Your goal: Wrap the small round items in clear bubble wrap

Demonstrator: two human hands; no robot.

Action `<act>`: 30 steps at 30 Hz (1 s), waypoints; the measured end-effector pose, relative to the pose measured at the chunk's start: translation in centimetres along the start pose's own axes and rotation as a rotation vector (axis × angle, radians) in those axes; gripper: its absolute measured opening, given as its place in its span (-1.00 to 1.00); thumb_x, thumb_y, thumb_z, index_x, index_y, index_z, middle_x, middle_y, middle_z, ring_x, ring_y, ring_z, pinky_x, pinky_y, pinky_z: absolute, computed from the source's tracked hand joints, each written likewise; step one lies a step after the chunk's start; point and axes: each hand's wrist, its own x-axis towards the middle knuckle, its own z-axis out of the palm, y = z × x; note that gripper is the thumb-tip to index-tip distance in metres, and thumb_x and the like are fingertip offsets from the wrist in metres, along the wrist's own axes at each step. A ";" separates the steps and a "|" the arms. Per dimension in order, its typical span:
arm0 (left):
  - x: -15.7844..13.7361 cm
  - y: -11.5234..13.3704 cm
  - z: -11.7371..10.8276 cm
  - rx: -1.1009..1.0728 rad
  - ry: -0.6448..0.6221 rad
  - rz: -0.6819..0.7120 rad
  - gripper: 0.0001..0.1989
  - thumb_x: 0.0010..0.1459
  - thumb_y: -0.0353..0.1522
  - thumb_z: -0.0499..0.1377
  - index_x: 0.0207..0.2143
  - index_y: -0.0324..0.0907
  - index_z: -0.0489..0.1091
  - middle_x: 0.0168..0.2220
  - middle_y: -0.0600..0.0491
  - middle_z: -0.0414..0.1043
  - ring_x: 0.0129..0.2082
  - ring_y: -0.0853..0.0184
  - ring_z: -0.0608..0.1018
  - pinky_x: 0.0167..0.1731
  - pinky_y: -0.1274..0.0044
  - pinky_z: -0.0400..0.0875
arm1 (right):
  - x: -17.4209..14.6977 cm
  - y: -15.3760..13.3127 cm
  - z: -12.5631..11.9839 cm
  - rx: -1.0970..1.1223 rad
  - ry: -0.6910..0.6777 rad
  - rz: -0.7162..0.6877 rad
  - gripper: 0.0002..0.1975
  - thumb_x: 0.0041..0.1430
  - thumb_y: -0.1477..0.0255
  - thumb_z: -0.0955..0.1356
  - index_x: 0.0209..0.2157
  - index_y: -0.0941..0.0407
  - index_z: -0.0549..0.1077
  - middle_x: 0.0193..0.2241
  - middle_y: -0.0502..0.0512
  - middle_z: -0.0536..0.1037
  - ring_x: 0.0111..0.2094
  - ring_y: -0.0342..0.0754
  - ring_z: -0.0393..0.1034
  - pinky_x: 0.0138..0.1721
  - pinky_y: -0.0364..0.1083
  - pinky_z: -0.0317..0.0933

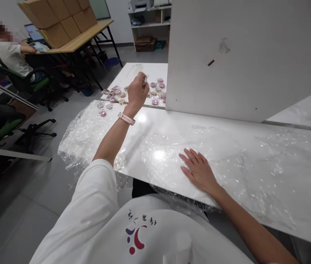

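My left hand (137, 90), with a pink watch band at the wrist, is raised over the far part of the white table. Its fingers are closed, and a small pale bit shows at the fingertips, too small to name. Around and below it lie several small round pieces in clear wrappers (154, 102), pink, yellow and pale. My right hand (198, 170) rests flat with fingers spread on clear plastic film (240, 179) near the table's front edge. It holds nothing.
A heap of clear plastic (82, 135) covers the table's left end and hangs over. A tall white panel (240, 62) stands behind the table. At the back left, a person (15, 55) sits by a desk with stacked cardboard boxes (62, 22). A blue stool (112, 61) stands nearby.
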 end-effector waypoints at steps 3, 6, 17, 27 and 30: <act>-8.4 8.1 -0.9 -0.170 -0.116 0.259 -0.68 0.36 -0.42 -0.03 0.12 -0.08 0.27 0.03 -0.06 0.44 -0.03 0.24 0.55 -0.19 0.38 0.49 | 0.0 0.2 -0.1 0.157 -0.005 0.048 -0.49 0.42 0.19 0.16 0.33 -0.02 0.20 0.38 0.09 0.13 0.41 0.09 -0.09 0.37 0.22 -0.12; -19.7 14.1 -0.2 -0.238 -0.332 0.410 -0.65 0.40 -0.45 -0.14 0.12 -0.05 0.27 0.17 -0.02 0.36 0.21 0.22 0.42 -0.13 0.35 0.55 | -0.2 1.3 -0.2 0.472 0.121 0.232 -0.51 0.40 0.17 0.18 0.28 -0.01 0.28 0.30 0.13 0.30 0.33 0.08 0.13 0.32 0.20 0.05; -30.8 13.2 -6.5 -0.157 -0.719 0.461 -0.08 0.18 -0.10 0.26 0.43 -0.01 -0.16 0.48 -0.13 -0.40 0.45 -0.06 -0.29 0.35 -0.06 -0.21 | -7.4 -2.0 -6.9 0.367 0.190 0.135 -0.50 0.34 0.14 0.29 0.23 0.01 0.34 0.21 0.20 0.39 0.24 0.18 0.23 0.21 0.24 0.19; -33.4 11.5 -5.0 -0.272 -0.280 0.385 -0.95 0.28 -0.35 0.19 -0.24 -0.08 0.45 -0.05 0.01 0.56 0.14 0.18 0.46 0.20 0.13 0.27 | -11.6 -5.8 -1.2 0.125 0.424 -0.033 -0.82 0.33 0.50 0.30 -0.17 0.04 0.56 -0.08 0.07 0.62 0.03 0.01 0.45 0.12 0.05 0.24; -28.4 12.5 -4.3 -0.332 -0.372 0.235 -0.85 0.33 -0.30 0.13 -0.31 -0.10 0.42 -0.28 0.05 0.57 -0.17 0.26 0.55 -0.03 0.27 0.43 | -8.5 -5.3 -3.7 0.345 0.358 0.231 -0.69 0.38 0.28 0.24 -0.34 0.08 0.53 -0.34 0.08 0.64 -0.29 -0.02 0.52 -0.16 -0.02 0.32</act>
